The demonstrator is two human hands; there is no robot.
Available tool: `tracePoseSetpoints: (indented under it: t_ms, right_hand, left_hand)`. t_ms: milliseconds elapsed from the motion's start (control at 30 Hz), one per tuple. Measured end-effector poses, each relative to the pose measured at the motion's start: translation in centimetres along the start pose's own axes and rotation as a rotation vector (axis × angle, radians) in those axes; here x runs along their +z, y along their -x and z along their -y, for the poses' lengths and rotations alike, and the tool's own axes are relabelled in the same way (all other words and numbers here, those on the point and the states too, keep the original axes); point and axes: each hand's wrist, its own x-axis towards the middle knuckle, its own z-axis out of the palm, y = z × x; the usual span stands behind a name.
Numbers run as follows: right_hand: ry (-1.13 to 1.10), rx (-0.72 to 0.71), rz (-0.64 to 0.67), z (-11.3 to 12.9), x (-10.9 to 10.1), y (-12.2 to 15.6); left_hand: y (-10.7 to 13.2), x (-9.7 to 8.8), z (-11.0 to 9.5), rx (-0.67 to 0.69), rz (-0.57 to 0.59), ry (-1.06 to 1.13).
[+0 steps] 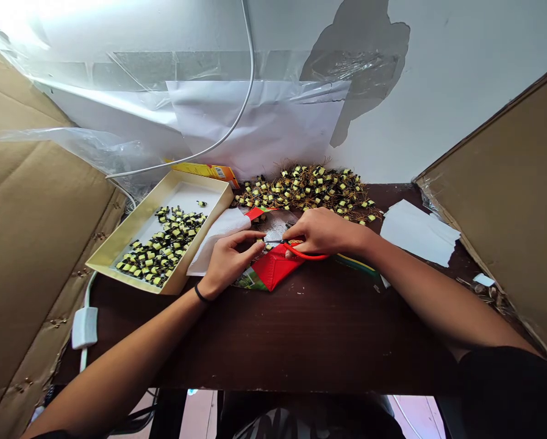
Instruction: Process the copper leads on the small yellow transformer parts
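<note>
The left hand (232,256) pinched a coil (260,241) in nearly closed fingertips; the right hand (319,231) gripped cutters (307,253), fingers wrapped; tray (129,230) at nine o'clock, pile (312,188) at one.

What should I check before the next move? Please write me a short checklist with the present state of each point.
1. Right hand grips the red-handled tool: ok.
2. Left hand well away from the tool's tip: not ok, it is right beside it.
3. Small part firmly held by the left hand: cannot tell, too small.
4. Tray upright, with yellow-and-black parts inside: ok.
5. Pile of wired parts behind the hands: ok.
</note>
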Motion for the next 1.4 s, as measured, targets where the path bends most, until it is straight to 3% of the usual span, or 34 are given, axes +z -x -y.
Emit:
tracePoseSetpoints:
  t_ms: [400,1167,1400]
  right_hand:
    - [0.103,0.011,-0.012,0.2,0.6,-0.3]
    - [0.014,-0.067,-0.078,-0.3,-0.2,0.1]
    - [0.085,-0.008,-0.092,0.1,-0.3,0.3]
  left_hand:
    - [0.2,0.4,-0.2,-0.028,-0.096,-0.064]
    - [0.0,0.3,0.0,-0.047,-0.004,0.128]
    - [0.0,0.2,-0.1,-0.064,-0.002,0.131]
